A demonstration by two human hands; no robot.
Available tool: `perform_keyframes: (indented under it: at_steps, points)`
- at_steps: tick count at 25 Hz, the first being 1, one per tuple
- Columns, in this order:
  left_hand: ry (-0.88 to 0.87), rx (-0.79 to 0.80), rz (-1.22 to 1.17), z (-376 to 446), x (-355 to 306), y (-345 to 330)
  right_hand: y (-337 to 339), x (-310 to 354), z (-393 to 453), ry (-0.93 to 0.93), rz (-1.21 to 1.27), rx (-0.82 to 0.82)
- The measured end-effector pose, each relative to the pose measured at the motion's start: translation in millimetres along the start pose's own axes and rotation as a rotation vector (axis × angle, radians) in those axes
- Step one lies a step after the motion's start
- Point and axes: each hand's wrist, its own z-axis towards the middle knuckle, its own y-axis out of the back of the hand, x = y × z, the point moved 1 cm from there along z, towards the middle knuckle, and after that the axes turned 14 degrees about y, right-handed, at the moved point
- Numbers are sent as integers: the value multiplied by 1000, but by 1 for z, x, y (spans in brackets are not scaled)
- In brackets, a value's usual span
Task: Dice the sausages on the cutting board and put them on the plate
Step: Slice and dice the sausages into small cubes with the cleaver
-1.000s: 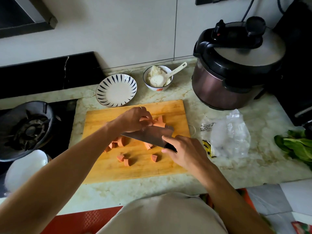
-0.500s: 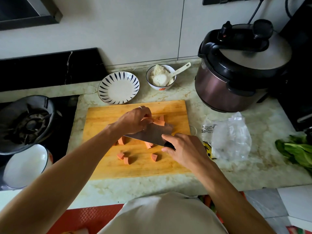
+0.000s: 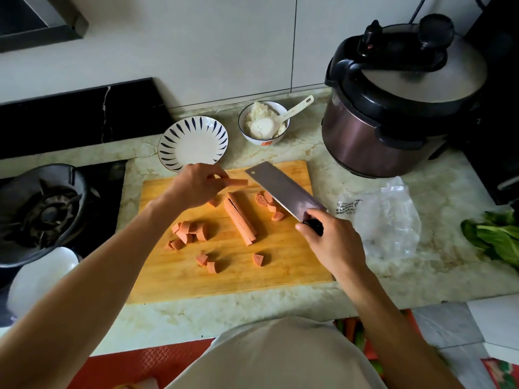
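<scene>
On the wooden cutting board lies a sausage split lengthwise into strips, with diced pieces to its left, more below, and several by the blade. My left hand pinches one sausage strip above the board's far edge. My right hand grips the handle of a cleaver, whose blade is lifted and points away toward the far side. The striped plate stands behind the board with nothing on it.
A bowl of rice with a spoon sits beside the plate. A pressure cooker stands at the right, a plastic bag and greens nearer. A gas burner and a white bowl are at left.
The cleaver came up off the board and swung to the right. My left hand lifted away with one strip, uncovering the split sausage on the board.
</scene>
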Motion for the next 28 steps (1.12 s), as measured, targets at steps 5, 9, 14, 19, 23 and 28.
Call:
perform_keyframes:
  at_steps: [5,9,14,19,23,28]
  points:
    - [6,443,430,17,-38,-20,3,-7,5,-155,251,-157]
    - [-44,614,673,29,-73,-33,-3,-5,7,-178,315,-168]
    - [-306,504,870,42,-64,-57,-10,-5,9,-193,351,-194]
    - [-377,302,637,39,-35,-66,-11,-2,12,-221,398,-201]
    - [-335,330,509,33,-24,-69,-14,2,15,-212,431,-165]
    - [18,229,276,39,-14,-65,-15,5,15,-194,468,-144]
